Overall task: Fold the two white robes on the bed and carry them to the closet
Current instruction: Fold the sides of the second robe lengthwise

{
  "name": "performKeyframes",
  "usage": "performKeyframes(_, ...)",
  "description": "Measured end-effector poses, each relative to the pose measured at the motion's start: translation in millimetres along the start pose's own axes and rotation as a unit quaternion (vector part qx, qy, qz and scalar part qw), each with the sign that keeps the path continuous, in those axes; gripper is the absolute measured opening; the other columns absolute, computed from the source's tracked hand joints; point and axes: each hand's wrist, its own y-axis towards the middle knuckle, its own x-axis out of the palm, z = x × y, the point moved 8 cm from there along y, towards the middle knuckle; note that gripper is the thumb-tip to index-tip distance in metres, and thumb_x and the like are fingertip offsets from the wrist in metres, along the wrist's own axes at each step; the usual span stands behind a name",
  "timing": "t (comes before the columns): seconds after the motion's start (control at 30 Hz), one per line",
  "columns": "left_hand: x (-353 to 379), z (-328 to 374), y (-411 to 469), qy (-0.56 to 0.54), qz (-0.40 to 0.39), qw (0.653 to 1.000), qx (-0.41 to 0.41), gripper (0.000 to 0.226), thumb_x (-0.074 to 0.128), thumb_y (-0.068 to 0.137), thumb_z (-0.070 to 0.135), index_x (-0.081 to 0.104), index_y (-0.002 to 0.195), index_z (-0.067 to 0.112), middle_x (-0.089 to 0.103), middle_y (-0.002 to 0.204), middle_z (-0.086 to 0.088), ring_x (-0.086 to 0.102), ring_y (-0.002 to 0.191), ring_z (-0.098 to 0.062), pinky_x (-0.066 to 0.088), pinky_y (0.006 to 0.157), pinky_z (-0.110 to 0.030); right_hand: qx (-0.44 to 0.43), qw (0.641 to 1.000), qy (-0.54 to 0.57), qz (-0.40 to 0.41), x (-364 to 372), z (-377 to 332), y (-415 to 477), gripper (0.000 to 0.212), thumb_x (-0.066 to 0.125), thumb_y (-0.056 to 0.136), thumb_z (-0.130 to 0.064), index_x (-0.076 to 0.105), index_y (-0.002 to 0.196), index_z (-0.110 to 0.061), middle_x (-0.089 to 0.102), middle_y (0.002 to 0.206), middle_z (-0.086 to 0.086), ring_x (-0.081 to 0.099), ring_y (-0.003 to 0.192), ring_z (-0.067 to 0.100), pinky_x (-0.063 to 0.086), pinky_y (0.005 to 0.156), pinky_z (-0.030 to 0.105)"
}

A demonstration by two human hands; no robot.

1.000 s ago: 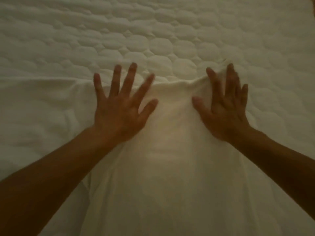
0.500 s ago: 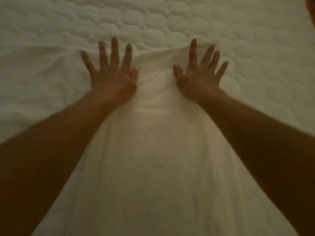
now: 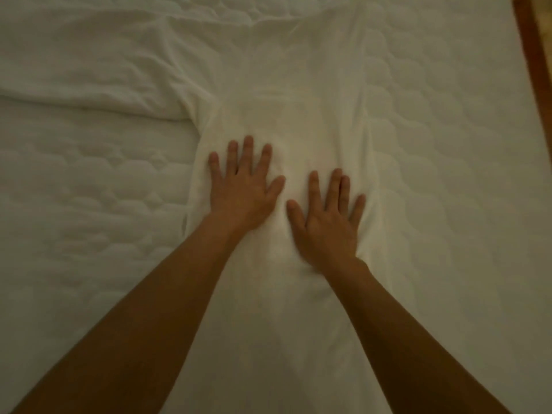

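Quilted white bed (image 3: 89, 222); white robe (image 3: 298, 94) spread flat on it, sleeve leftward

A robe (image 3: 298, 100) lies lengthwise down the middle of the bed (image 3: 448, 174), one sleeve (image 3: 89, 70) stretching left. Left hand (image 3: 245, 189) and right hand (image 3: 327, 222) rest flat on it, side by side, the left slightly farther

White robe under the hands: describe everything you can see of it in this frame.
The soft white fabric robe lies flat and lengthwise on the white quilted bed cover, running from the frame's bottom toward the top. One wide sleeve spreads out to the left, creased; no sleeve shows on the right, where the edge runs straight. The left hand and right hand press on its middle, palms down, fingers straight and spread. Slight wrinkles gather around them.
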Motion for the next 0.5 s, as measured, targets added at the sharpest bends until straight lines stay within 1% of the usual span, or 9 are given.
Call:
performKeyframes(0.07, 13.7, 11.6, -50.5, -0.009, 0.016, 1.000, 0.008, 0.063, 0.017, 0.102, 0.056, 0.005, 0.159, 0.035, 0.000, 0.169, -0.006, -0.001, 0.155, -0.029, -0.003, 0.121, -0.059, -0.019, 1.000, 0.000, -0.010, 6.6, -1.1, -29.5, 0.073, 0.011, 0.097, -0.070, -0.003, 0.159, -0.034, -0.011, 0.168, 0.011, -0.013, 0.154, 0.026, -0.011, 0.121, 0.054)
performKeyframes(0.17, 33.8, 20.2, -131.6, -0.037, 0.040, 0.998, 0.014, 0.059, 0.021, 0.102, 0.051, 0.015, 0.159, 0.035, 0.011, 0.168, -0.008, 0.008, 0.155, -0.029, 0.006, 0.121, -0.058, -0.058, 0.998, -0.010, -0.011, 19.1, 4.2, -94.4, 0.069, 0.012, 0.099, -0.068, -0.005, 0.159, -0.036, -0.009, 0.168, 0.012, -0.012, 0.154, 0.028, -0.008, 0.121, 0.056)
performKeyframes(0.27, 55.8, 21.9, -213.2, -0.025, 0.043, 0.999, 0.023, 0.061, 0.024, 0.101, 0.055, 0.019, 0.158, 0.034, 0.012, 0.168, -0.009, 0.008, 0.154, -0.032, 0.010, 0.121, -0.059, -0.089, 0.996, -0.007, -0.003, 35.2, 17.4, -171.6, 0.068, 0.019, 0.101, -0.064, 0.000, 0.160, -0.035, -0.005, 0.168, 0.015, -0.011, 0.154, 0.029, -0.002, 0.122, 0.058)
performKeyframes(0.37, 80.9, 27.0, -303.3, -0.015, 0.037, 0.998, 0.046, 0.065, 0.026, 0.100, 0.061, 0.018, 0.159, 0.034, 0.009, 0.168, -0.009, 0.008, 0.154, -0.033, 0.011, 0.121, -0.058, -0.104, 0.994, -0.015, -0.002, 58.3, 35.9, -248.5, 0.070, 0.022, 0.101, -0.064, -0.003, 0.160, -0.034, -0.010, 0.167, 0.015, -0.014, 0.154, 0.029, -0.001, 0.122, 0.058)
performKeyframes(0.43, 101.4, 27.0, -366.2, -0.005, 0.031, 0.999, 0.044, 0.067, 0.025, 0.099, 0.063, 0.015, 0.159, 0.034, 0.007, 0.168, -0.009, 0.007, 0.154, -0.032, 0.012, 0.121, -0.059, -0.112, 0.994, -0.006, -0.007, 72.6, 49.5, -299.4, 0.071, 0.023, 0.101, -0.064, -0.005, 0.160, -0.034, -0.012, 0.167, 0.014, -0.015, 0.153, 0.029, -0.001, 0.123, 0.057)
performKeyframes(0.5, 118.7, 26.1, -419.5, -0.017, 0.036, 0.999, 0.030, 0.066, 0.025, 0.100, 0.061, 0.020, 0.158, 0.032, 0.009, 0.168, -0.011, 0.008, 0.154, -0.033, 0.015, 0.120, -0.060, -0.112, 0.994, -0.014, -0.006, 84.0, 62.5, -343.7, 0.069, 0.023, 0.101, -0.063, 0.002, 0.160, -0.033, -0.007, 0.167, 0.015, -0.011, 0.154, 0.030, 0.000, 0.122, 0.058)
